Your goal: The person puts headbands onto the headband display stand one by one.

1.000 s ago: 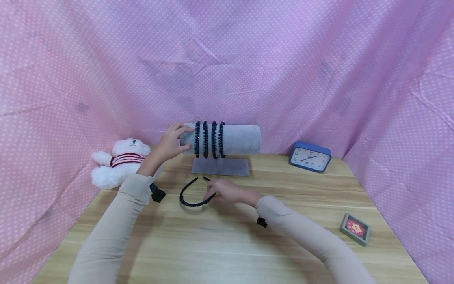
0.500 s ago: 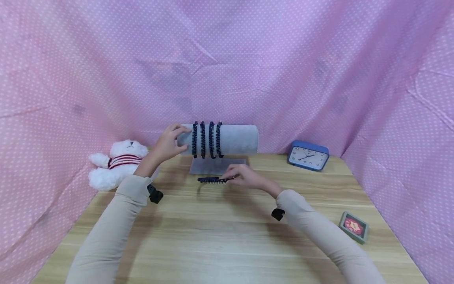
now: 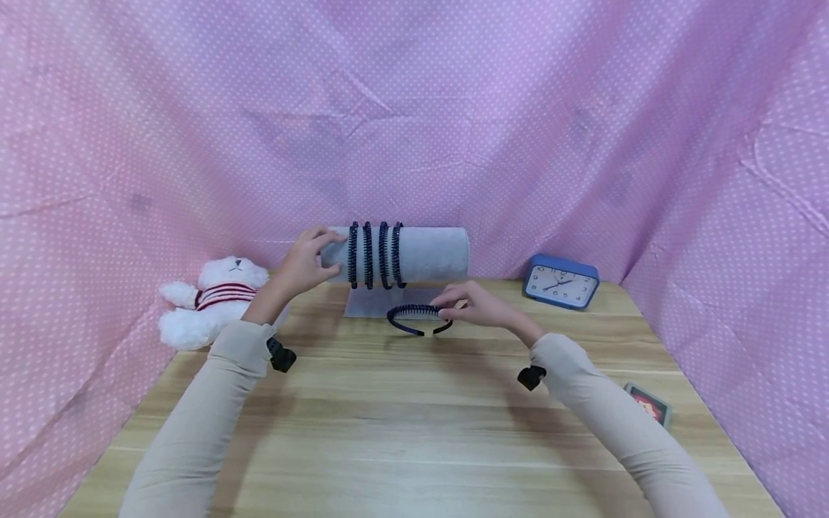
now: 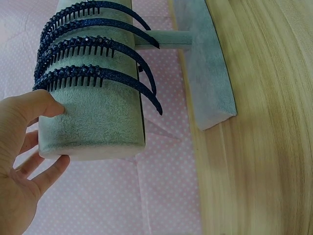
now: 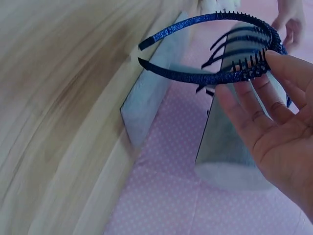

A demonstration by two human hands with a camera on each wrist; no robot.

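A grey velvety headband stand [image 3: 434, 253], a horizontal roll on a post and flat base, stands at the back of the table. Several dark blue toothed headbands [image 4: 98, 73] sit side by side around its left part. My left hand [image 3: 306, 262] grips the roll's left end, thumb and fingers spread around it. In the right wrist view, my right hand [image 5: 283, 112] pinches another glittery blue headband [image 5: 190, 76] between thumb and fingers, its teeth showing and its two tips pointing away from the palm. The head view has this headband in front of the stand's base, tips toward the table's front.
A white plush bear [image 3: 223, 302] in a striped top lies left of the stand. At the back right is a blue clock [image 3: 560, 282]. A small framed picture [image 3: 654, 406] lies at the right, partly behind the right sleeve. Pink dotted cloth [image 3: 414, 115] hangs around the wooden table [image 3: 388, 446].
My right hand has lifted the headband from the table, moved it back and right toward the stand, and turned it so its tips point forward. My left hand has stayed on the roll.
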